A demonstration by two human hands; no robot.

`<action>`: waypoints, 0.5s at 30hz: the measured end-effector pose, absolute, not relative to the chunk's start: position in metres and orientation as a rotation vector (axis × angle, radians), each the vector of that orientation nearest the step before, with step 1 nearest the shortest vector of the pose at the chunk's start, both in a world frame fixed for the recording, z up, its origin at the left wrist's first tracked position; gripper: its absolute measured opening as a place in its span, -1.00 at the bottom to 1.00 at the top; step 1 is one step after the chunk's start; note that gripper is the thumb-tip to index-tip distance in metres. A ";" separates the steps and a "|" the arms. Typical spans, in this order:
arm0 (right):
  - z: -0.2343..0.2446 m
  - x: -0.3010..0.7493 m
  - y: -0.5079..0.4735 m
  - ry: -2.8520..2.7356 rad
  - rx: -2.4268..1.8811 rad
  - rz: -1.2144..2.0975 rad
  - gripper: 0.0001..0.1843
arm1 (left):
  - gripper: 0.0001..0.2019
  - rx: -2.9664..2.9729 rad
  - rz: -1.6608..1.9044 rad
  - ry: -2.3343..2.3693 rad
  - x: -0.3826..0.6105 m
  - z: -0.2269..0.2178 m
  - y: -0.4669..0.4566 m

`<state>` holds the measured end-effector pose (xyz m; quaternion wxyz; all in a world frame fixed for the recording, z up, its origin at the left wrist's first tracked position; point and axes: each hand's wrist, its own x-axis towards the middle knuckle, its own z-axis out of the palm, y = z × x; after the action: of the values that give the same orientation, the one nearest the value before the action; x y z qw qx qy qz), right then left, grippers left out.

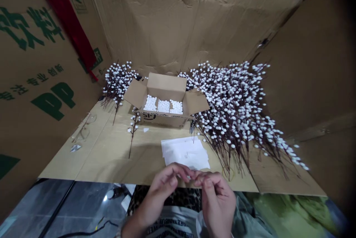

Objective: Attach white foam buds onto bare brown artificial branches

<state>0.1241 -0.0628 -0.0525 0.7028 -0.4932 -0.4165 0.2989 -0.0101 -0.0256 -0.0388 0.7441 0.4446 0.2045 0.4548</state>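
Note:
Above the front edge of the table, my left hand [165, 186] and my right hand [217, 195] meet at the fingertips. The fingers of both are curled into a pinch. A tiny pale speck shows between them, too small to name. Just beyond my fingers lie white paper sheets [185, 151], slightly fanned. Behind the paper stands an open cardboard box [164, 120] with its flaps spread. Inside it, small white balls [164, 106] sit in three groups.
Many dark stems with white berries [230, 101] are heaped on the right. A smaller bunch [118, 80] stands at the back left, and a single sprig [133, 132] lies left of the box. Cardboard walls [178, 26] enclose the table; a red ribbon [69, 19] hangs on the left one.

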 end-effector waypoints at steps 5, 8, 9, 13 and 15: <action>-0.060 0.133 -0.050 -0.942 -1.086 0.748 -0.57 | -0.62 1.084 0.973 0.565 -0.004 -0.045 -0.020; -0.059 0.141 -0.043 -0.902 -1.058 0.668 -0.48 | -0.61 1.168 0.890 0.583 -0.003 -0.048 -0.016; -0.058 0.146 -0.041 -0.885 -1.067 0.621 -0.50 | -0.61 1.205 0.860 0.580 -0.003 -0.049 -0.014; -0.060 0.169 -0.038 -0.840 -1.141 0.487 -0.76 | -0.58 1.410 0.770 0.515 0.007 -0.051 -0.009; -0.064 0.177 -0.038 -0.826 -1.139 0.484 -0.78 | -0.54 1.518 0.733 0.463 0.018 -0.057 -0.007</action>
<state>0.1773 -0.0381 -0.0638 0.7357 -0.5186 -0.3760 0.2202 0.0177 -0.0073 -0.0575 0.6416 0.6660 0.2032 0.3217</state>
